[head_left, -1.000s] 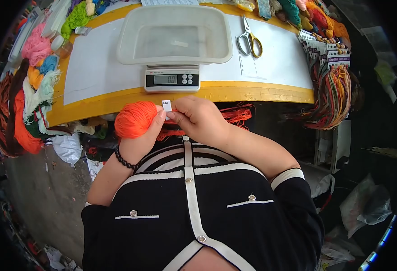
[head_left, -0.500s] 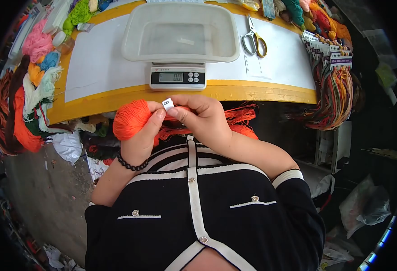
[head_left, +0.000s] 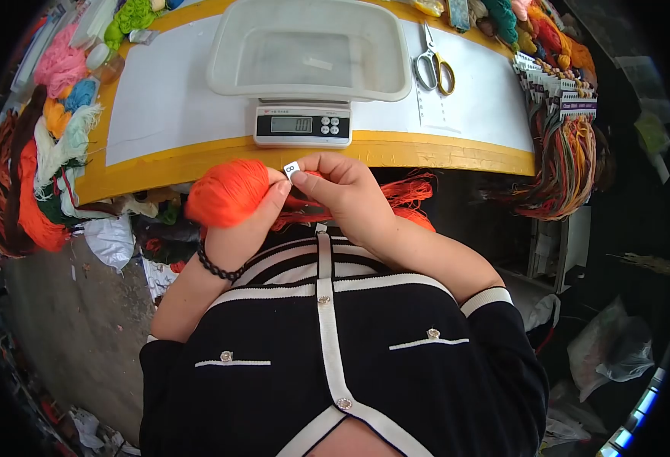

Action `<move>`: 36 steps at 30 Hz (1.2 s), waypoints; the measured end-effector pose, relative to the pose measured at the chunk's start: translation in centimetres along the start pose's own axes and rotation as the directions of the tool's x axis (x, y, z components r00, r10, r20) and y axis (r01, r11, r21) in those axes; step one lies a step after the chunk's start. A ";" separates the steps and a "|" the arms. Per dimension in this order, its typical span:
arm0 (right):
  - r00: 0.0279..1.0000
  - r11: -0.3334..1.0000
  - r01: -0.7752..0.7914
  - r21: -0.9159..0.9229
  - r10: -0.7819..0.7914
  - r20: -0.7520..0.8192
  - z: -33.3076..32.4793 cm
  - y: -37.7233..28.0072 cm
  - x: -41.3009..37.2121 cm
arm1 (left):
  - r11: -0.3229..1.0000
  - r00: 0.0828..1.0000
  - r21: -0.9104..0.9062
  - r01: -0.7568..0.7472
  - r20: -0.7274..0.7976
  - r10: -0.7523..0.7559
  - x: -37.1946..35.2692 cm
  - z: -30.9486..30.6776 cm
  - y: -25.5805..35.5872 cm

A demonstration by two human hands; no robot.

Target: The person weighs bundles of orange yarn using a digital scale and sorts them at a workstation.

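A bundle of orange-red thread (head_left: 228,190) bulges out over the back of my left hand (head_left: 247,225), slightly blurred. That hand is closed on the thread, its thumb and fingertip meeting close to a small white label (head_left: 291,170) marked "8". My right hand (head_left: 346,194) pinches this label between thumb and forefinger. More loose orange-red strands (head_left: 411,192) trail behind my right wrist, over my lap. Both hands are just in front of the table's near edge, below the scale.
On the yellow-edged table (head_left: 426,152) stands a digital scale (head_left: 303,124) carrying a clear plastic tub (head_left: 308,84). Scissors (head_left: 434,65) lie right of it. Coloured yarns (head_left: 61,65) crowd the left side; carded thread skeins (head_left: 559,152) hang over the right edge.
The thread bundle has swung up and outward with my left hand, showing more of its round side. The label has shifted slightly right and tilted in my right fingers.
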State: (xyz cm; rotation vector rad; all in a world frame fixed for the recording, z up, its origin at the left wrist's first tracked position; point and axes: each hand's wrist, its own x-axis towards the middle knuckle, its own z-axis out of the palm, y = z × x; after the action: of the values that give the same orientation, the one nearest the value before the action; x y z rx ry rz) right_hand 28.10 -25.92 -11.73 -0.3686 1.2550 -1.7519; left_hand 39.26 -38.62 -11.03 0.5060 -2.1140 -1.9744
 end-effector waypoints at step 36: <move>0.880 0.977 -0.079 -0.198 -0.025 -0.475 -15.1 -5.9 -5.6 | 0.961 0.989 -0.231 0.149 0.056 -0.140 -0.6 -3.9 -2.1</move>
State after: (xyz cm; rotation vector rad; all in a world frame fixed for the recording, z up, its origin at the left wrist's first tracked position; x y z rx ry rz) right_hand 17.84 -12.17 -11.78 -0.0307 1.7978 -1.7467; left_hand 41.47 -42.08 -12.77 0.5959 -1.8762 -2.2949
